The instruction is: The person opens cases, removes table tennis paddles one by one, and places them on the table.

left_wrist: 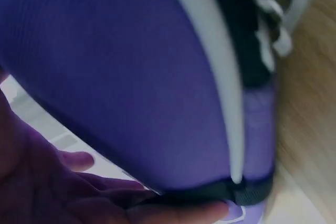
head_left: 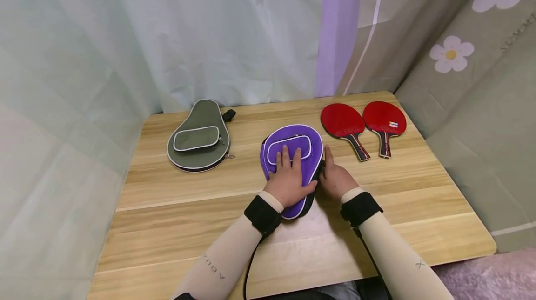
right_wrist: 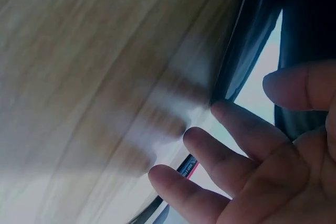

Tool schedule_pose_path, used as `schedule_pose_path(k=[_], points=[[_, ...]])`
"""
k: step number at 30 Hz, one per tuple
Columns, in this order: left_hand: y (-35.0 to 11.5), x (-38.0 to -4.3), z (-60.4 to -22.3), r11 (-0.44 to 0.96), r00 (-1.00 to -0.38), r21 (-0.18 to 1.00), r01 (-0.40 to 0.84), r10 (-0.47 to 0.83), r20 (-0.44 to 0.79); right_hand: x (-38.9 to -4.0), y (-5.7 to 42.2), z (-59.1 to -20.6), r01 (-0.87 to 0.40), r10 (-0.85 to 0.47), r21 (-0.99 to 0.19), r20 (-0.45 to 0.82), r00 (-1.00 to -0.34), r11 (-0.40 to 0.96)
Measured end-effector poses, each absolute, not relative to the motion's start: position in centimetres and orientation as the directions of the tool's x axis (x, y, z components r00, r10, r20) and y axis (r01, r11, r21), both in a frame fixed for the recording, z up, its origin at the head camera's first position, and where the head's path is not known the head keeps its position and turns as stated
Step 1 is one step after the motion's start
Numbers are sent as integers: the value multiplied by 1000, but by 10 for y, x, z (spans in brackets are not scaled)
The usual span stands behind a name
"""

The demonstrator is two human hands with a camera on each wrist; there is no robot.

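Note:
A purple, white-piped table tennis paddle case lies at mid-table, its zipped pocket facing up and its narrow end toward the person. My left hand rests on it, fingers spread over the pocket and thumb toward the right edge. The purple fabric of the case fills much of the left wrist view. Beside the case's black right side is my right hand, index finger pointing away from the person. In the right wrist view, loosely bent fingers are near the tabletop and a dark edge.
An olive-grey paddle case with a black strap lies at the back left. Two red table tennis paddles, one left of the other, lie at the back right. Curtains enclose the wooden table behind and at both sides.

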State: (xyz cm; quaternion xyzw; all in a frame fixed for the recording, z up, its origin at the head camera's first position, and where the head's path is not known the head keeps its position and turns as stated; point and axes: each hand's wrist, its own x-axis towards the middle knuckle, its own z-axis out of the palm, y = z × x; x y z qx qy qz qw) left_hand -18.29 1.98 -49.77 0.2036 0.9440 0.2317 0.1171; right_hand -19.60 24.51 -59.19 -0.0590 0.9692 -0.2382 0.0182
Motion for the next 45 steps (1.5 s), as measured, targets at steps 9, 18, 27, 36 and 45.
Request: schedule_pose_path(k=[9,18,27,36,45], points=[[31,-182,-502,901,-912,314,299,366,-183,-194,244,-586,-111,-146,-475,-37,-989,873],[21,-202,-541,885,-885,299,357,423,-196,-188,233,-567,-87,-138,-497,-66,-988,864],[-8,-223,-557,824,-810,249,508,556,-187,-188,229,-566,-73,-120,-421,-86,-989,904],[-31,-217,-545,824,-801,266,500,557,-220,-188,229,-568,-81,-117,-424,-60,-991,902],[-35,-224,-558,801,-784,310,512,583,-211,-178,215,-552,-152,-192,-418,-57,-980,896]])
